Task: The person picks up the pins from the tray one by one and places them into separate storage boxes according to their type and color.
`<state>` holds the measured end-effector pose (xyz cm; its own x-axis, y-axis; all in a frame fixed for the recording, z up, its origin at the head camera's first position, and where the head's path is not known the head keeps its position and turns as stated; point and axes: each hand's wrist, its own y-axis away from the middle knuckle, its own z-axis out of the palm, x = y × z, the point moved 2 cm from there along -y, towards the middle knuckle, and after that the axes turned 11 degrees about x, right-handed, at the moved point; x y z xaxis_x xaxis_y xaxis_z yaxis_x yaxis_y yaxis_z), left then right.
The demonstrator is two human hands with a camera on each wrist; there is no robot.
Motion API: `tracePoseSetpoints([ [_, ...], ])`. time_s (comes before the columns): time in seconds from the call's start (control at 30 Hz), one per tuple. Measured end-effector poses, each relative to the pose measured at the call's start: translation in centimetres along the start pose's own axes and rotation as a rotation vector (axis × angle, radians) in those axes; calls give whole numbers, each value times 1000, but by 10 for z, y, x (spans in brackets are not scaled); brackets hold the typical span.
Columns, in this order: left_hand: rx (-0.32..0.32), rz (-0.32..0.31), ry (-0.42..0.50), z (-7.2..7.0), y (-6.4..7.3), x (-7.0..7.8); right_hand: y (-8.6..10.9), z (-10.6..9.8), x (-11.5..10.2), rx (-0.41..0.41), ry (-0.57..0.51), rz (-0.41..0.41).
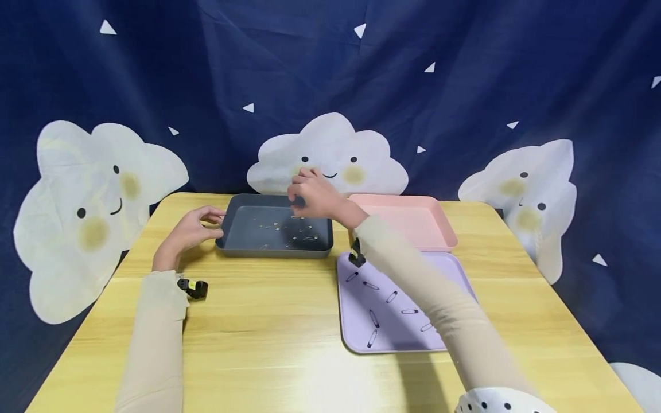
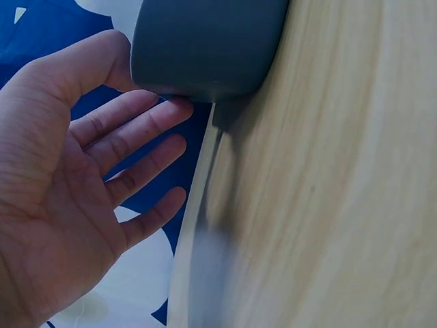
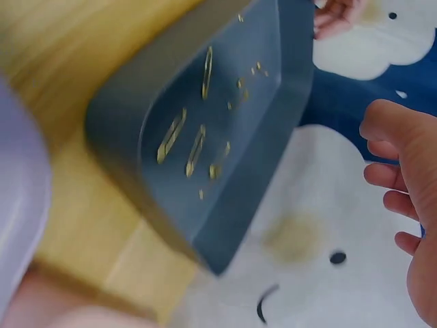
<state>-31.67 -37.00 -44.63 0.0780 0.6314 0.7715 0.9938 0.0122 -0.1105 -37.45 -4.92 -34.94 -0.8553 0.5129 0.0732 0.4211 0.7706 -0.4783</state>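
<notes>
My left hand [image 1: 190, 235] is at the left end of a dark grey tray [image 1: 276, 253], its thumb and fingertips touching the tray's side. From the left wrist view, the fingers [image 2: 133, 140] are spread and nearly straight, the nearest tips by the tray's lower edge. Over the tray's far right corner hovers my right hand [image 1: 317, 195], fingers curled and thumb bent toward them. Nothing shows between them. Inside the tray lie several gold-coloured safety pins [image 3: 196, 150] and smaller gold bits [image 3: 240, 82].
A pink tray [image 1: 444, 223] stands right of the grey one. Nearer, a lilac tray [image 1: 353, 321] holds several dark safety pins [image 1: 374, 319], partly covered by the right forearm. All rest on a wooden table [image 1: 248, 321] against a blue cloud-print curtain [image 1: 310, 57].
</notes>
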Motion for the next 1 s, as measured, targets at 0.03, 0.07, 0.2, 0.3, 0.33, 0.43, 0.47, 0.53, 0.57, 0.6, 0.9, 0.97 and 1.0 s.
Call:
tracePoseSetpoints([
  [0.03, -3, 0, -1, 0, 0, 0, 5, -6, 5, 12, -8, 2],
  [0.07, -6, 1, -3, 1, 0, 0, 11, -13, 10, 23, -26, 5],
  [0.2, -20, 2, -14, 2, 0, 2, 37, -39, 33, 80, -55, 13],
  [0.3, -28, 0, -30, 2, 1, 3, 61, -59, 53, 111, -77, 57],
  [0.33, -30, -1, -36, 1, 1, 3, 69, -65, 60, 119, -82, 79],
  [0.43, -35, 0, -51, 0, 2, 3, 95, -82, 81, 144, -104, 149],
  [0.47, -37, 0, -53, 0, 3, 3, 104, -88, 87, 155, -110, 169],
  [0.53, -38, 4, -59, 0, 4, 3, 122, -98, 98, 181, -118, 205],
  [0.57, -36, 7, -63, 1, 4, 3, 132, -103, 103, 194, -120, 221],
  [0.6, -33, 10, -66, 1, 4, 3, 141, -106, 108, 205, -125, 236],
  [0.9, -8, 38, -92, 2, 7, 4, 221, -116, 149, 241, -239, 428],
  [0.97, -10, 57, -118, 2, 5, 8, 237, -114, 157, 245, -274, 465],
  [1.0, -9, 70, -137, 2, 4, 11, 244, -113, 160, 246, -288, 485],
])
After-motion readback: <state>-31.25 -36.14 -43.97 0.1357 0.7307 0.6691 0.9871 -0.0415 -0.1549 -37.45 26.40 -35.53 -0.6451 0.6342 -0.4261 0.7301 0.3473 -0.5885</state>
